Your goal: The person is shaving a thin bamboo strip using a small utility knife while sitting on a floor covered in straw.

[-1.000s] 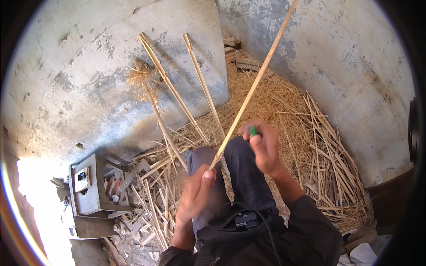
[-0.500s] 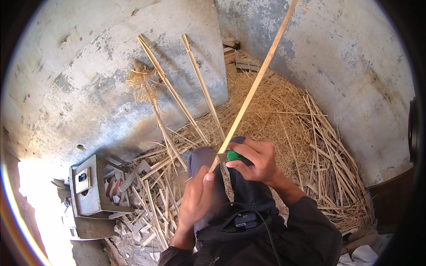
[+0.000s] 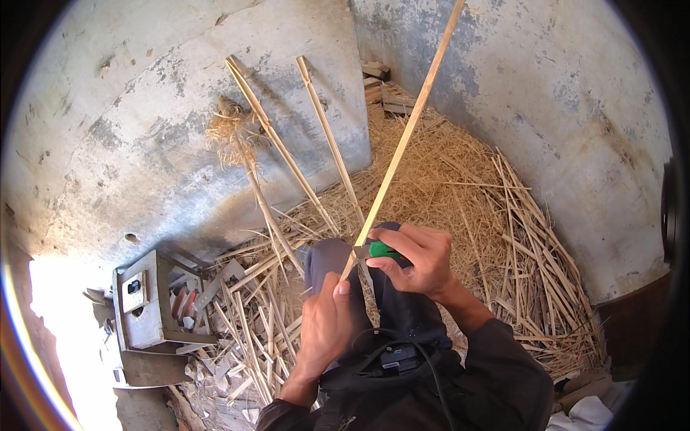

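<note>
My left hand (image 3: pixel 325 322) is closed around the lower end of a long, pale bamboo strip (image 3: pixel 403 144). The strip slants up and away to the right, past my knees. In my right hand (image 3: pixel 422 260) is a green-handled knife (image 3: pixel 385 249), gripped between thumb and fingers. Its short blade lies against the strip just above my left hand, over the gap between my knees. The lowest tip of the strip is hidden in my left fist.
Two split bamboo poles (image 3: pixel 287 152) (image 3: pixel 332 136) and a frayed stick (image 3: pixel 259 195) lean on the wall. Shavings (image 3: pixel 438 179) cover the floor ahead, with loose strips (image 3: pixel 550 273) heaped at right. A wooden box (image 3: pixel 144 302) holding tools stands at left.
The far end of the bamboo strip has swung a little to the left. Both hands have shifted slightly right, with the blade still against the strip.
</note>
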Tool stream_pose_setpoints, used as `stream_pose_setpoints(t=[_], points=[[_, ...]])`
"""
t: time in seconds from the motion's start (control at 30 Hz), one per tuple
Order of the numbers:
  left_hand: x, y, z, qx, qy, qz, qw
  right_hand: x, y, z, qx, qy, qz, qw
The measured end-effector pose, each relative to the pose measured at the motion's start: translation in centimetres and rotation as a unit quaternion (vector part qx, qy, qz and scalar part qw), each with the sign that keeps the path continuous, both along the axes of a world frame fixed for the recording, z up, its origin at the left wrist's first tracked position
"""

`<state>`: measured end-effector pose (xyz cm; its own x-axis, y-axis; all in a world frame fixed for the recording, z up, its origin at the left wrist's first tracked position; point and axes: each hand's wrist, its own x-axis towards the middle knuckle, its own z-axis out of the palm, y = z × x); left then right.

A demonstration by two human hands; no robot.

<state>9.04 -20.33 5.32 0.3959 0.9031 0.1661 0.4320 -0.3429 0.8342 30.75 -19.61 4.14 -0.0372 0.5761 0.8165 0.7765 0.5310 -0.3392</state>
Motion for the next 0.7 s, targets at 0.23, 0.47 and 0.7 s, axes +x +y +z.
stream_pose_setpoints(t=[0.23,0.47,0.7], points=[[-0.9,-0.9,-1.7,0.006,0.027,0.001,1.000,2.7,1.5,0.3,-0.035,0.129,-0.053,0.990],[-2.0,-1.6,-2.1,0.002,0.041,0.031,0.999,2.7,1.7,0.6,-0.040,0.093,-0.027,0.995],[-3.7,-0.2,-4.1,-0.065,-0.018,-0.037,0.997,2.9,1.7,0.2,-0.029,0.062,0.004,0.998]])
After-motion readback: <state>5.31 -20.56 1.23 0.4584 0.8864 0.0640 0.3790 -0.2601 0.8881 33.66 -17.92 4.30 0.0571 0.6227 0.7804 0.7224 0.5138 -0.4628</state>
